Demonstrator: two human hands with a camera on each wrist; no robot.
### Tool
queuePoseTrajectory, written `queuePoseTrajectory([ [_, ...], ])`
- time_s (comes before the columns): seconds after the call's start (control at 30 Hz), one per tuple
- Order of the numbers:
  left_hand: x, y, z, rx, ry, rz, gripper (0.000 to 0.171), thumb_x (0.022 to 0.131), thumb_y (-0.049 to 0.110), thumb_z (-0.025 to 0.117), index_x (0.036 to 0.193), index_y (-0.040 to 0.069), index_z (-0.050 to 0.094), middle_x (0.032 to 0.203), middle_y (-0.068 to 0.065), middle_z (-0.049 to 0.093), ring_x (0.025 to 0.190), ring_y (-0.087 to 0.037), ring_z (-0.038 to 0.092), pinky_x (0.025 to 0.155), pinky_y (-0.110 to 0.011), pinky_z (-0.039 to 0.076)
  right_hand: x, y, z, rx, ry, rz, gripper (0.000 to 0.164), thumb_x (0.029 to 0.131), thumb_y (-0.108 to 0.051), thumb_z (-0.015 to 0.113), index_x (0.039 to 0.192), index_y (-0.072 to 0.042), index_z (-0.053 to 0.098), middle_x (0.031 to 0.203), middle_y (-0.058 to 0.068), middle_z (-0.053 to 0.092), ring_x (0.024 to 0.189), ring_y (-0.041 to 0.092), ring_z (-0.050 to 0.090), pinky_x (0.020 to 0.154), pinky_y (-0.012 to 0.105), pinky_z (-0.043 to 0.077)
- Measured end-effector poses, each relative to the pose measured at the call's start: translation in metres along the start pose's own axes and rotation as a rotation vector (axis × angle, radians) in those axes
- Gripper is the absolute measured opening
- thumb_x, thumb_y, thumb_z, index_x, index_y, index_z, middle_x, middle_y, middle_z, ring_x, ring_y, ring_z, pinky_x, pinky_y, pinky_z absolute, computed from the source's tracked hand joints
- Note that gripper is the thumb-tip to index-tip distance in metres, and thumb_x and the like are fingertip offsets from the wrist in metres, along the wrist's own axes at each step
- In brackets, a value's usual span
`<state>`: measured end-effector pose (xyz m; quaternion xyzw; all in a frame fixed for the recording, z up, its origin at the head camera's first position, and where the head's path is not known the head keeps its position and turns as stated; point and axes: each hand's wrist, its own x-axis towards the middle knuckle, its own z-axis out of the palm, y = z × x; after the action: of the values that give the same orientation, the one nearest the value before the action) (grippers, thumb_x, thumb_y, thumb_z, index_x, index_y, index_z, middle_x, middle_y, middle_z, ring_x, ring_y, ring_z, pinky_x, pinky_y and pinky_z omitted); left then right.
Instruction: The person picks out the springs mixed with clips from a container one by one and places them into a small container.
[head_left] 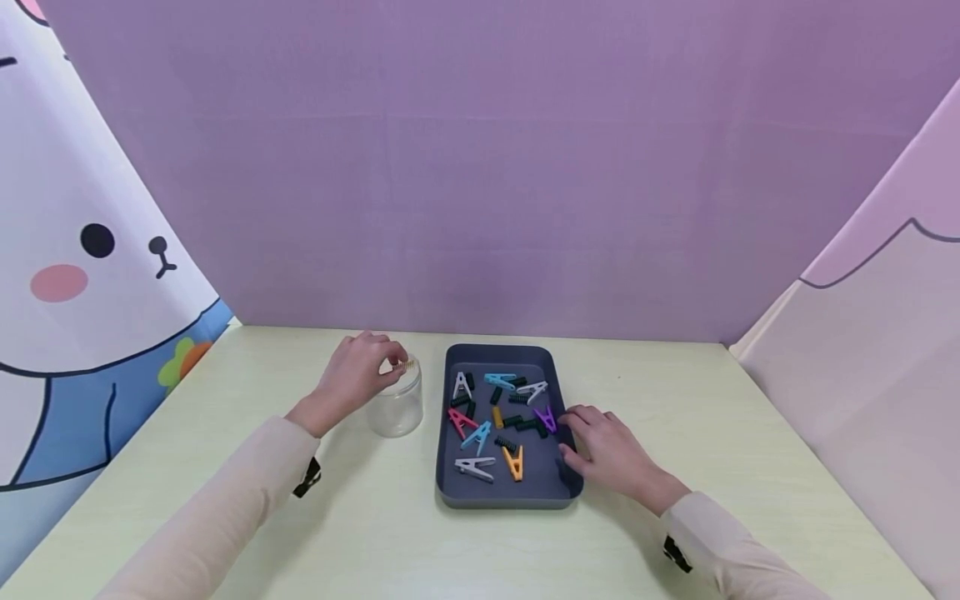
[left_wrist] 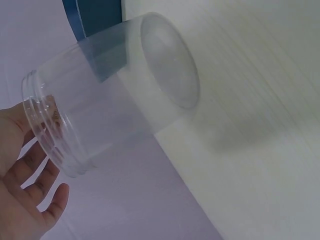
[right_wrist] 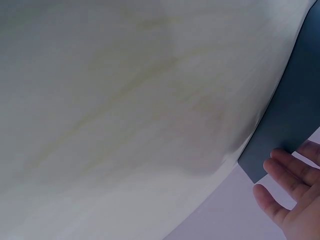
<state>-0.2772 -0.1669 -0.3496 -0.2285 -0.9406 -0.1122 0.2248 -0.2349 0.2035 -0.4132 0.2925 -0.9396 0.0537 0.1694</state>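
Left fingers (head_left: pixel 392 347) pinch spring (head_left: pixel 408 364) at jar (head_left: pixel 396 415) rim, gap to tray (head_left: pixel 508 503); right fingers (right_wrist: pixel 285 178) loose.

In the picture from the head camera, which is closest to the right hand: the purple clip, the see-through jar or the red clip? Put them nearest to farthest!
From the right hand:
1. Purple clip: right side of the tray, by the fingertips.
2. Red clip: left side of the tray.
3. See-through jar: outside, left of the tray.
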Motion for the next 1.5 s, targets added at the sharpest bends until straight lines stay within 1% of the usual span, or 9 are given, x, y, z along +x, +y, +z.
queuePoseTrajectory([
  [0.17,-0.001,-0.002,0.003,0.003,-0.054,-0.013,0.008,0.076,0.016,0.071,0.084,0.017,0.069,0.075,0.006,0.065,0.074,-0.018,0.055,0.069,-0.041,0.043,0.000,0.000,0.000,0.003,-0.013,0.009,0.036,0.081,-0.032,0.062,0.108,-0.009,0.062,0.110,0.006,0.061,0.102,0.020,0.056,0.081,0.041,0.047],
  [0.27,-0.001,-0.002,0.004,-0.009,-0.069,-0.028,0.010,0.075,0.014,0.071,0.084,0.017,0.069,0.075,0.007,0.066,0.075,-0.019,0.055,0.070,-0.041,0.042,0.000,-0.001,0.000,0.003,-0.020,0.013,0.036,0.081,-0.032,0.062,0.108,-0.009,0.062,0.111,0.006,0.061,0.103,0.020,0.056,0.082,0.041,0.047],
  [0.6,-0.002,-0.004,0.005,-0.014,-0.061,-0.030,0.014,0.075,0.017,0.071,0.088,0.015,0.069,0.080,0.004,0.067,0.078,-0.020,0.056,0.070,-0.040,0.041,0.001,-0.002,0.000,0.003,-0.014,0.015,0.037,0.079,-0.032,0.064,0.107,-0.007,0.062,0.110,0.007,0.061,0.102,0.021,0.056,0.082,0.042,0.047],
  [0.77,-0.002,-0.005,0.005,-0.013,-0.044,-0.023,0.015,0.075,0.017,0.071,0.089,0.015,0.069,0.081,0.003,0.067,0.078,-0.021,0.057,0.070,-0.040,0.042,0.001,-0.002,-0.001,0.007,-0.031,0.028,0.037,0.080,-0.032,0.064,0.108,-0.008,0.062,0.111,0.007,0.060,0.103,0.021,0.056,0.083,0.043,0.047],
  [0.97,0.001,-0.004,0.006,-0.011,-0.038,-0.022,0.018,0.075,0.021,0.072,0.092,0.015,0.068,0.084,0.001,0.067,0.082,-0.022,0.059,0.073,-0.043,0.043,0.001,-0.002,-0.001,0.004,-0.048,0.036,0.038,0.081,-0.033,0.062,0.109,-0.009,0.062,0.112,0.006,0.060,0.104,0.020,0.056,0.085,0.043,0.046],
  [1.1,0.004,0.000,0.005,-0.011,-0.025,-0.014,0.020,0.075,0.022,0.072,0.093,0.016,0.068,0.086,0.001,0.066,0.086,-0.022,0.060,0.074,-0.044,0.044,0.001,-0.001,0.000,0.002,-0.046,0.032,0.037,0.081,-0.034,0.062,0.109,-0.009,0.062,0.112,0.006,0.060,0.104,0.020,0.056,0.084,0.042,0.047],
  [1.3,0.009,0.011,0.005,-0.022,-0.020,0.011,0.018,0.077,0.021,0.070,0.095,0.016,0.068,0.090,0.001,0.066,0.091,-0.022,0.060,0.078,-0.045,0.044,0.002,-0.001,0.000,0.001,-0.040,0.027,0.037,0.081,-0.033,0.062,0.108,-0.009,0.062,0.111,0.006,0.060,0.102,0.020,0.056,0.083,0.041,0.047],
  [1.37,0.010,0.015,0.005,-0.024,-0.017,0.026,0.018,0.078,0.021,0.070,0.095,0.016,0.068,0.091,0.001,0.067,0.091,-0.022,0.060,0.078,-0.045,0.045,0.002,-0.001,0.000,0.000,-0.041,0.028,0.037,0.081,-0.033,0.062,0.109,-0.009,0.062,0.111,0.006,0.060,0.102,0.020,0.056,0.083,0.041,0.047],
  [1.5,0.011,0.023,0.007,-0.012,-0.014,0.055,0.018,0.077,0.022,0.070,0.095,0.017,0.068,0.092,0.001,0.068,0.087,-0.021,0.059,0.076,-0.042,0.045,0.001,-0.002,0.000,-0.003,-0.046,0.033,0.037,0.081,-0.034,0.062,0.109,-0.009,0.062,0.112,0.006,0.060,0.103,0.019,0.056,0.084,0.042,0.047],
])
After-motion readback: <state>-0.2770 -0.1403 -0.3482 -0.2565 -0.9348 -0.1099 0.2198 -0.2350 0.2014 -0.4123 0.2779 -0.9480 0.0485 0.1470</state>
